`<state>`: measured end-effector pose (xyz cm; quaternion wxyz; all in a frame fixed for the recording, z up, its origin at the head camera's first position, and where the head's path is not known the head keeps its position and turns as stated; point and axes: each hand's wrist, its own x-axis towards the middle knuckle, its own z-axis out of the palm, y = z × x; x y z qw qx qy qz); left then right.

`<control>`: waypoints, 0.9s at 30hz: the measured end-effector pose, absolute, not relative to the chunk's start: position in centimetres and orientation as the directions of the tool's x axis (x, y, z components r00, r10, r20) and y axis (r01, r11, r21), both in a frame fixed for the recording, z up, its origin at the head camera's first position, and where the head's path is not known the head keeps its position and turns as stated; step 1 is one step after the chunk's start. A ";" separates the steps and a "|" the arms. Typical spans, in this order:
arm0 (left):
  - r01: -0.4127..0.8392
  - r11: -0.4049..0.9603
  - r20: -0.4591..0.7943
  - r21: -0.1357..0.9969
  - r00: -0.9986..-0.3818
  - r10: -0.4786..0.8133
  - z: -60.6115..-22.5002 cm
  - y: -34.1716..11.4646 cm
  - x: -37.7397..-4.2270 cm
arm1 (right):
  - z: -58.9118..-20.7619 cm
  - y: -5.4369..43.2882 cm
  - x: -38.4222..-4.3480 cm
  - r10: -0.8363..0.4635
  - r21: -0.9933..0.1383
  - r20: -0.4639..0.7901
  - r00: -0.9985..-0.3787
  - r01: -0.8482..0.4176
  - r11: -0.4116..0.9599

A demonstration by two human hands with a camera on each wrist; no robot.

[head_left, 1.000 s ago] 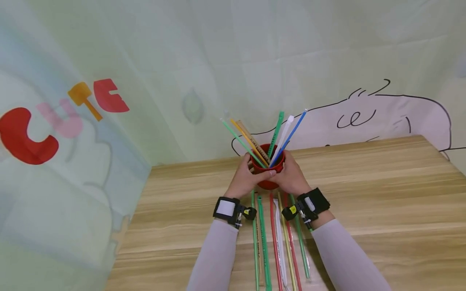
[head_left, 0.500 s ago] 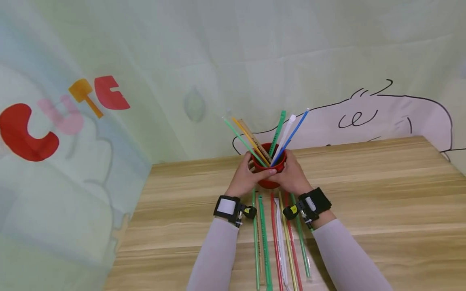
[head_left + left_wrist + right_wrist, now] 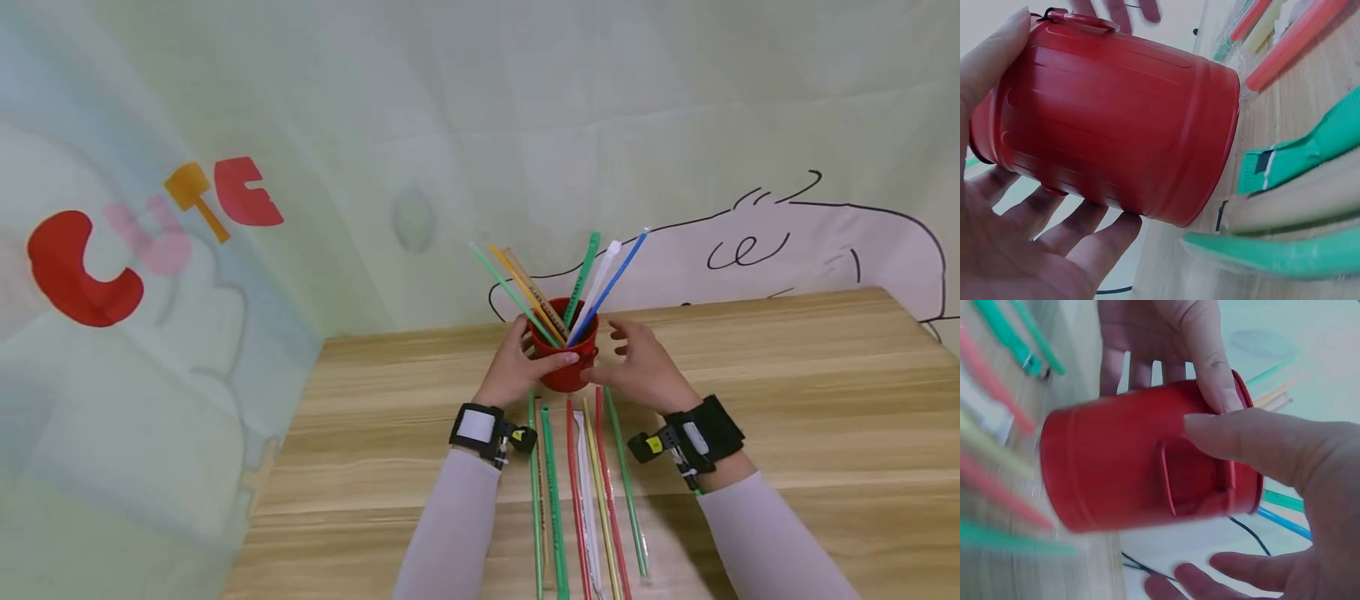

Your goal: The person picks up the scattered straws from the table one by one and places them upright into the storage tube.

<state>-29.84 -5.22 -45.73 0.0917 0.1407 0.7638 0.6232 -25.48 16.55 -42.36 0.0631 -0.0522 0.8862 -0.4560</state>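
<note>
A small red metal pail [image 3: 564, 377] with a side handle [image 3: 1169, 478] stands near the back of the table. Wrapped straws lean out of it: light green, orange and brown to the left, dark green [image 3: 583, 275], white and blue [image 3: 619, 271] to the right. My left hand [image 3: 516, 365] grips the pail, thumb across the front near the rim, fingers round the left side. At the pail's right, my right hand [image 3: 647, 367] is spread, its fingers off the wall; its thumb [image 3: 1254, 437] overlaps the pail near the handle in the right wrist view.
A row of wrapped straws lies lengthwise in front of the pail, among them green [image 3: 555, 508], red [image 3: 576, 492], white [image 3: 588, 500] and yellow ones. The wooden table [image 3: 810, 433] meets a printed cloth backdrop [image 3: 360, 192] behind.
My right hand has let go of the pail and moved off to the right, its fingers spreading. The left hand still holds the pail. The head view has shifted slightly.
</note>
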 end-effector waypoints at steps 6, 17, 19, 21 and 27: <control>0.092 0.199 0.022 0.976 -0.944 0.329 -45.5 -5.1 -29.8 | -42.8 18.1 -23.4 -0.186 -0.705 -0.139 -0.973 -0.034 0.708; 0.075 0.218 -0.001 0.973 -0.945 0.327 -45.6 -5.2 -29.9 | -44.9 17.4 -21.7 -0.174 -0.612 -0.124 -0.977 -0.062 0.788; 0.078 0.220 0.003 0.972 -0.945 0.326 -45.6 -5.2 -29.9 | -45.1 17.1 -21.6 -0.164 -0.608 -0.119 -0.979 -0.059 0.792; 0.084 0.216 0.009 0.973 -0.946 0.324 -45.6 -5.2 -29.9 | -45.2 16.7 -21.5 -0.153 -0.606 -0.117 -0.981 -0.052 0.793; 0.082 0.213 0.010 0.974 -0.947 0.320 -45.5 -5.4 -29.7 | -45.4 15.6 -21.1 -0.127 -0.593 -0.119 -0.985 -0.032 0.805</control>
